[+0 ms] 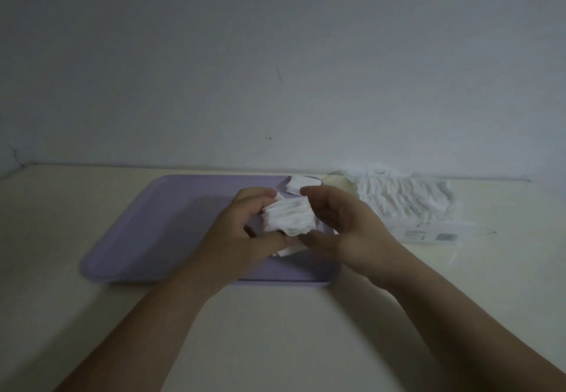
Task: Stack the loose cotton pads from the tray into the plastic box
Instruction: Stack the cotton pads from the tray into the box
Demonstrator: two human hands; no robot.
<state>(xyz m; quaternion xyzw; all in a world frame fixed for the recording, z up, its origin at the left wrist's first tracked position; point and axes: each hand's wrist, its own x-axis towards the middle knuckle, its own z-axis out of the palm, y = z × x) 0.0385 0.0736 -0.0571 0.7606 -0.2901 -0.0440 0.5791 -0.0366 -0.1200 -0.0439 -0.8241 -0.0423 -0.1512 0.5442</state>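
A person is squaring up a small bundle of cotton pads point(289, 217) between both hands above a lilac tray point(159, 232), apparently to even its edges so that it will go into the plastic box point(407, 201) as one neat stack. The left hand point(245, 223) is grasping the bundle's left edge, fingers curled over the top and thumb tucked beneath. The right hand point(340, 223) is cupping the opposite edge, palm turned inward, fingers arching over the top and thumb closing in from below. Both forearms are reaching forward from the near edge of the table point(275, 330) and converging over the tray, wrists slightly raised so the bundle is hanging clear of the tray's surface.

The box is lying just beyond and to the right of the right hand, outside the tray, and is looking already well filled with white pads. A few loose pads point(301, 184) are lying on the tray just past the fingertips, and more pads point(289, 250) are showing directly below the hands, so the job seems close to finished but not done. The dim light is hiding finer detail of the grip.
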